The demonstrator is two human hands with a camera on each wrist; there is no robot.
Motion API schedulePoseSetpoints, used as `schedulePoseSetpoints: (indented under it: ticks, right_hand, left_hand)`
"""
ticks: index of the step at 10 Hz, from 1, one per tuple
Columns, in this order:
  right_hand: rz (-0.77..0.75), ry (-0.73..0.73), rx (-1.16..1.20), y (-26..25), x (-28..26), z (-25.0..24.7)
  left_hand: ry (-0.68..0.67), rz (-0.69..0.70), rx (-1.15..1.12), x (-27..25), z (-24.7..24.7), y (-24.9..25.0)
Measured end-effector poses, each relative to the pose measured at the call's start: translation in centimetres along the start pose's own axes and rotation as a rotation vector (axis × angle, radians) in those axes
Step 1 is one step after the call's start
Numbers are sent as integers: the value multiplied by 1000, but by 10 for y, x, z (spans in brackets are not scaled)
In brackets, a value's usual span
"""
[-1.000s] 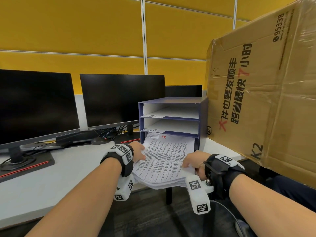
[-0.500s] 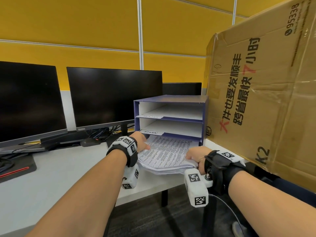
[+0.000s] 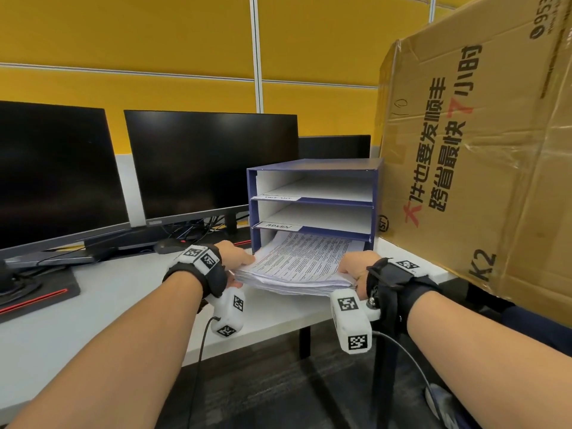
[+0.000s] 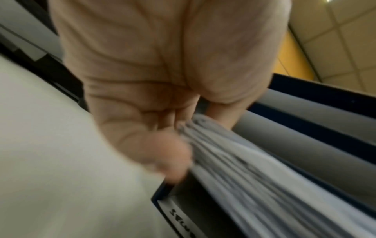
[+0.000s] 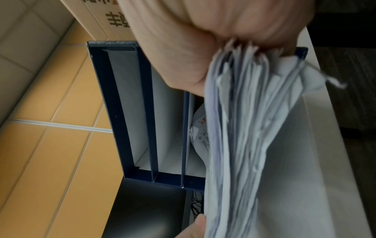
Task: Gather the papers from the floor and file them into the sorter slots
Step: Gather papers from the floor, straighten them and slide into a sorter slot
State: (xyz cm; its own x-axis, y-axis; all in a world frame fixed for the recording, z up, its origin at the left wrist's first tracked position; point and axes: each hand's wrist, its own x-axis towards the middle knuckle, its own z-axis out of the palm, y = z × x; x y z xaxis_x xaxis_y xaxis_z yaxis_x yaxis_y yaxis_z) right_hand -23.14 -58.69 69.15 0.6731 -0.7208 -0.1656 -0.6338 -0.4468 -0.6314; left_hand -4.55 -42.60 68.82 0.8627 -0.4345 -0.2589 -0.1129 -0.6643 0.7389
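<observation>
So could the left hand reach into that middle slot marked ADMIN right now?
Probably not yet: the left hand grips the paper stack half inside the bottom slot. The ADMIN slot itself looks open.

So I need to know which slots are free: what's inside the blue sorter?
The sorter has two upper slots showing only bare white shelves. The paper stack is partway into the bottom slot, held by the left hand and right hand; anything beneath it is covered.

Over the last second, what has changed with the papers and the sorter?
Both hands have pushed the paper stack deeper into the sorter's bottom slot. The left hand and right hand still grip its near corners. The upper two slots stay empty.
</observation>
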Motion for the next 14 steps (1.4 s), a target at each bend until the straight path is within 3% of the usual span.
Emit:
schedulePoseSetpoints:
  ticks: [1, 2, 3, 4, 6, 7, 9, 11, 13, 14]
  right_hand:
    - [30, 3, 289, 7, 0, 3]
    - [188, -128, 660, 15, -11, 4]
    - [217, -306, 805, 25, -21, 5]
    - [213, -266, 825, 26, -23, 5]
    - [32, -17, 897, 25, 2, 12]
    - [66, 43, 905, 36, 19, 9]
    - [80, 149, 752, 27, -6, 8]
    - [-99, 215, 143, 34, -25, -1]
    - [-321, 281, -560, 35, -40, -7]
    - [-502, 356, -716, 33, -38, -3]
  left_hand:
    - [78, 37, -60, -1, 1, 0]
    - [103, 71, -88, -2, 4, 6]
    - [132, 113, -90, 0, 5, 8]
    - [191, 141, -112, 7, 9, 9]
    - [281, 178, -251, 15, 19, 18]
    - [281, 171, -386, 16, 23, 18]
    - [282, 235, -432, 31, 17, 0]
    - [154, 351, -338, 5, 15, -5]
    - [51, 519, 180, -3, 1, -11]
    - [170, 569, 391, -1, 0, -14]
